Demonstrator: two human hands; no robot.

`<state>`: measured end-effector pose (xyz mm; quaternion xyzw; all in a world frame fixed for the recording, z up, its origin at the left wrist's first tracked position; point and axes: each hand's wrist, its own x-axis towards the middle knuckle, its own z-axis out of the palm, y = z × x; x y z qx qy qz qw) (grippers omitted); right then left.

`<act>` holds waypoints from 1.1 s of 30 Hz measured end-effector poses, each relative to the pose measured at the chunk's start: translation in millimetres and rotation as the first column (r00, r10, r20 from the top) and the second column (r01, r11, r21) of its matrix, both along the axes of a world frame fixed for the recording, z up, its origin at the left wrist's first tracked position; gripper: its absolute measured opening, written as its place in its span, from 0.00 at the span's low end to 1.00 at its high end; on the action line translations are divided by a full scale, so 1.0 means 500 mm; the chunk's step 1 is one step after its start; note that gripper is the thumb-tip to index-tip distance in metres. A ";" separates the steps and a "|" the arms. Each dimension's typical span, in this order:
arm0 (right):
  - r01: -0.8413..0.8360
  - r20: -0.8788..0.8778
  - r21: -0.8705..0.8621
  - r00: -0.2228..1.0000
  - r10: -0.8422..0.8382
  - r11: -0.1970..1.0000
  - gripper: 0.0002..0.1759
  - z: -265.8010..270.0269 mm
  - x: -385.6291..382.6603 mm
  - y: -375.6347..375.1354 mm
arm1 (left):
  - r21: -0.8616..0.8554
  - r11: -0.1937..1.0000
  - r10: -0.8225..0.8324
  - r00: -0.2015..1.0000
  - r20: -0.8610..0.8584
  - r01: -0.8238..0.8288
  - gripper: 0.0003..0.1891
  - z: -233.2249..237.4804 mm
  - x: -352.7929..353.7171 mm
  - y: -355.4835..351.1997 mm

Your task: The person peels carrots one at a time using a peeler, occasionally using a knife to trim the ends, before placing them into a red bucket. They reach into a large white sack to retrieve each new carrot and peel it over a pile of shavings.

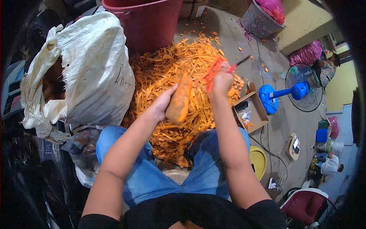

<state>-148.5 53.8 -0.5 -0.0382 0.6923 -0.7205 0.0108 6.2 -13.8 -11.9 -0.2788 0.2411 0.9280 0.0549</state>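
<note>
A thick carrot (179, 101), partly peeled to bright orange and dull brown elsewhere, rests in my left hand (163, 104) above the peelings. To its right, my right hand (222, 82) is closed around a tool with a red handle or wrapping (214, 70). A thin dark end of this tool sticks out to the upper right; its exact kind is blurred. The two hands are apart, and the tool does not visibly touch the carrot. Below both hands lies a large heap of orange peelings (164, 76), with round carrot ends along its right side.
A white woven sack (95, 65) stands at left, a large red tub (148, 26) behind the heap. On the right are a cardboard box (255, 114), a blue fan (284, 91), a yellow lid (258, 162) and cables. A grey basket (259, 21) and a seated person (329, 166) are farther off.
</note>
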 end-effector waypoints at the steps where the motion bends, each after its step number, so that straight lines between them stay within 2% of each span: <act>1: -0.114 -0.050 0.081 0.992 0.118 0.990 0.11 0.009 0.033 -0.007 | -0.008 0.998 0.060 0.998 -0.017 -0.060 0.22 -0.017 -0.003 -0.012; 3: -0.292 -0.237 -0.030 0.931 0.277 0.956 0.11 0.011 0.105 -0.031 | -0.004 0.983 0.183 0.983 -0.017 -0.183 0.21 -0.025 -0.004 -0.025; 4: -0.296 -0.236 -0.031 0.930 0.281 0.955 0.11 0.014 0.127 -0.032 | -0.005 0.982 0.187 0.982 -0.015 -0.187 0.21 -0.023 -0.003 -0.024; 6: -0.311 -0.273 0.248 0.886 0.374 0.918 0.12 0.019 0.154 -0.030 | -0.111 0.969 0.226 0.973 0.051 -0.220 0.20 -0.011 -0.005 -0.016; 8: -0.288 -0.245 0.281 0.901 0.358 0.916 0.13 0.001 0.135 -0.035 | -0.146 0.961 0.248 0.966 0.075 -0.235 0.20 0.002 -0.004 -0.013; 10: -0.144 -0.358 0.297 0.900 0.250 0.944 0.13 -0.010 0.102 -0.039 | -0.322 0.945 -0.011 0.991 0.133 0.053 0.20 0.021 0.002 -0.018; 11: 0.005 -0.362 0.364 0.922 0.137 0.931 0.13 -0.015 0.060 -0.037 | -0.222 0.968 -0.113 0.993 0.027 0.116 0.20 -0.037 0.002 -0.015; 12: 0.042 -0.323 0.270 0.945 0.050 0.962 0.13 -0.026 0.010 -0.028 | -0.262 0.957 -0.087 0.985 0.152 0.125 0.21 0.031 0.010 0.015; 13: 0.085 -0.272 0.176 0.962 -0.035 0.981 0.13 -0.044 -0.038 -0.015 | -0.240 0.960 -0.118 0.985 0.124 0.145 0.20 0.052 0.015 0.033; 15: 0.331 -0.134 0.255 0.943 -0.306 0.908 0.16 -0.054 -0.089 0.004 | -0.213 0.961 -0.158 0.983 0.097 0.176 0.20 0.060 0.018 0.047; 16: 0.336 -0.137 0.253 0.941 -0.310 0.907 0.16 -0.047 -0.088 0.008 | -0.161 0.968 -0.187 0.980 0.063 0.195 0.20 0.059 0.017 0.046; 18: 0.141 0.008 0.117 0.990 -0.143 0.983 0.16 -0.029 -0.065 0.012 | -0.105 0.971 -0.213 0.977 0.024 0.214 0.20 0.036 0.012 0.035; 19: 0.049 -0.066 0.133 0.997 -0.041 0.990 0.15 -0.027 -0.037 0.004 | -0.063 0.989 -0.133 0.991 0.021 0.134 0.20 0.005 0.003 0.016; 21: -0.167 -0.256 0.008 0.953 0.164 0.986 0.13 -0.012 0.045 -0.013 | -0.031 0.999 -0.006 1.000 0.020 0.007 0.21 -0.019 -0.007 -0.010; 22: -0.235 -0.235 0.062 0.941 0.243 0.970 0.12 0.000 0.090 -0.016 | -0.035 0.999 -0.003 1.000 0.019 0.004 0.21 -0.014 -0.009 -0.012; 23: -0.300 -0.208 0.117 0.925 0.319 0.947 0.11 0.009 0.123 -0.017 | -0.089 0.991 0.100 0.995 0.029 -0.098 0.21 -0.008 -0.010 -0.011; 24: -0.302 -0.206 0.116 0.924 0.321 0.946 0.11 0.012 0.136 -0.018 | -0.142 0.970 0.202 0.979 0.036 -0.195 0.22 -0.005 -0.010 -0.010; 26: -0.284 -0.249 0.385 0.884 0.395 0.878 0.10 0.014 0.151 -0.019 | -0.197 0.965 0.183 0.983 0.018 -0.176 0.22 -0.026 -0.011 -0.013; 27: -0.235 -0.324 0.335 0.881 0.346 0.912 0.10 -0.001 0.134 -0.026 | -0.237 0.963 0.139 0.990 0.023 -0.130 0.22 -0.025 -0.011 -0.011; 28: -0.236 -0.322 0.335 0.881 0.346 0.912 0.10 -0.008 0.113 -0.032 | -0.276 0.958 0.096 0.995 0.030 -0.084 0.23 -0.022 -0.010 -0.010; 29: -0.108 -0.402 0.278 0.889 0.218 0.955 0.11 -0.011 0.087 -0.036 | -0.308 0.951 -0.019 0.999 0.039 0.030 0.22 -0.013 -0.006 -0.015; 30: 0.019 -0.473 0.212 0.877 0.086 0.977 0.11 -0.014 0.057 -0.036 | -0.306 0.952 -0.020 0.999 0.039 0.031 0.22 0.009 -0.001 -0.004; 31: 0.008 -0.249 0.023 0.969 -0.002 1.000 0.11 -0.015 0.011 -0.031 | -0.330 0.939 -0.075 0.995 0.073 0.095 0.22 0.038 0.007 0.016; 32: 0.044 0.005 -0.165 0.999 -0.044 0.985 0.11 -0.017 -0.033 -0.020 | -0.352 0.922 -0.128 0.986 0.108 0.158 0.22 0.052 0.013 0.032; 33: 0.048 0.007 -0.163 0.999 -0.048 0.985 0.11 -0.029 -0.062 -0.004 | -0.284 0.950 -0.138 0.990 -0.008 0.130 0.23 0.050 0.016 0.043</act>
